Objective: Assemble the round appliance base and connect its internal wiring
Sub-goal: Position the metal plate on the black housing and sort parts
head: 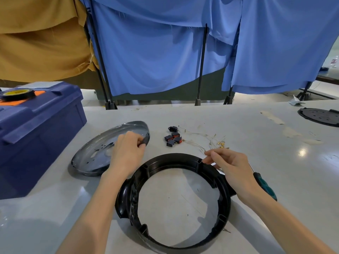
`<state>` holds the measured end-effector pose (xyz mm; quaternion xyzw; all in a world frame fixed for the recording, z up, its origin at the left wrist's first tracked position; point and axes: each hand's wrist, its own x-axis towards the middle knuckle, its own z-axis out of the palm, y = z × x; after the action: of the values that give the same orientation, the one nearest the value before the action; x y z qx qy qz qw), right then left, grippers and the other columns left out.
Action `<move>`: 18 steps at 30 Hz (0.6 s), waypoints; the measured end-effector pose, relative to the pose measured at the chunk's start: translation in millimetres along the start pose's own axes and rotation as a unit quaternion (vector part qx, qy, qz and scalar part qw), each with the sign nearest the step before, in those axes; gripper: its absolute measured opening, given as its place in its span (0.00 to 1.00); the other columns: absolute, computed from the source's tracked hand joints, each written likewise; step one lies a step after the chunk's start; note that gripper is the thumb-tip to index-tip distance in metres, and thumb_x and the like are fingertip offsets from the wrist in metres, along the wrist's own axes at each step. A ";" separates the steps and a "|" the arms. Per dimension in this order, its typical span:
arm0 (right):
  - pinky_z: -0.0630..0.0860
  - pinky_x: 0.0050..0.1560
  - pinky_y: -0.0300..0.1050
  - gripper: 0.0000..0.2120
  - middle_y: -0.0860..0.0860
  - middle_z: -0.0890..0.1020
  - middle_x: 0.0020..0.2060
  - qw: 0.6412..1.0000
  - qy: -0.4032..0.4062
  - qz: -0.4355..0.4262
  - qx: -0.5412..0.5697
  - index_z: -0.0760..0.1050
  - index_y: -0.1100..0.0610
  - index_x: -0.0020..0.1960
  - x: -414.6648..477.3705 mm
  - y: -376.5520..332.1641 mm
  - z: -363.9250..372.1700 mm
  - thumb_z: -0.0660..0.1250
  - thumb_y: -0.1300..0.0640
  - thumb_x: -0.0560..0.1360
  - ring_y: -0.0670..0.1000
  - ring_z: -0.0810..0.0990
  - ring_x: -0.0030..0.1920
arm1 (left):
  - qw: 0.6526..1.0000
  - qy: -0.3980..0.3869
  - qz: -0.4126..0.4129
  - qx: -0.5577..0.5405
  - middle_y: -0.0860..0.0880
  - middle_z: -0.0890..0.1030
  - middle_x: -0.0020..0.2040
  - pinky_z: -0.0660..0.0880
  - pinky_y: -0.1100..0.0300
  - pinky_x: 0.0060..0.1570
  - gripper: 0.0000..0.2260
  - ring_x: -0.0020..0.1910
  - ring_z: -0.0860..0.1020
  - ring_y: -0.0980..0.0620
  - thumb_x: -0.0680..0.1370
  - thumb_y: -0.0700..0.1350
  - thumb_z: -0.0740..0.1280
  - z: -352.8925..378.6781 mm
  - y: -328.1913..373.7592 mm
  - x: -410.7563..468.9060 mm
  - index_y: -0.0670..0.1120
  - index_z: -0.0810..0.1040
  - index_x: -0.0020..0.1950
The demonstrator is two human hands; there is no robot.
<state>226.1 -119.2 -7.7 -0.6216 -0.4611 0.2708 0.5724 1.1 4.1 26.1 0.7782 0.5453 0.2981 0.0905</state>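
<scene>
Blue cloth [146, 61] hangs behind my bench [256, 143]. My left fingers [141, 142] grip the gray plate [95, 153], my right fingers [211, 154] pinch the black ring [165, 158]. I should lower the plate flat, slowly.

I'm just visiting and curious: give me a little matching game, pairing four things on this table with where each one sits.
Things:
1 tape roll
2 black ring
3 screwdriver
4 switches

Places:
A beside the right hand
B on top of the blue toolbox
C closest to the person
D just beyond the ring

Pairs: 1-B, 2-C, 3-A, 4-D
</scene>
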 end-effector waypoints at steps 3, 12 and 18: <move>0.77 0.56 0.45 0.09 0.49 0.86 0.39 1.000 0.002 0.006 0.005 0.82 0.54 0.48 -0.3 -1.0 0.2 0.63 0.60 0.80 0.48 0.83 0.47 | 0.998 0.049 0.042 -0.002 0.45 0.81 0.42 0.76 0.49 0.42 0.06 0.40 0.77 0.45 0.77 0.39 0.67 -14.2 15.3 -6.0 0.40 0.83 0.46; 0.78 0.51 0.44 0.09 0.48 0.86 0.38 1.000 0.018 -0.002 0.014 0.83 0.55 0.46 -0.4 -7.3 -2.6 0.64 0.58 0.80 0.47 0.83 0.44 | 0.976 0.053 0.213 -0.011 0.55 0.66 0.36 0.62 0.62 0.35 0.06 0.37 0.68 0.53 0.80 0.43 0.64 -18.2 73.9 -51.0 0.45 0.79 0.45; 0.71 0.26 0.41 0.19 0.52 0.85 0.37 0.998 0.003 0.010 0.059 0.83 0.54 0.45 -4.7 -21.3 -4.1 0.63 0.40 0.76 0.52 0.83 0.33 | 0.970 -0.018 0.241 0.015 0.51 0.68 0.43 0.69 0.54 0.39 0.05 0.43 0.72 0.47 0.80 0.40 0.61 -4.7 100.3 -83.2 0.45 0.73 0.45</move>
<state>222.0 -127.0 12.7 -0.5923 -0.4367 0.3011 0.6065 59.2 -110.9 46.2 0.8930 0.3447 0.2890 0.0146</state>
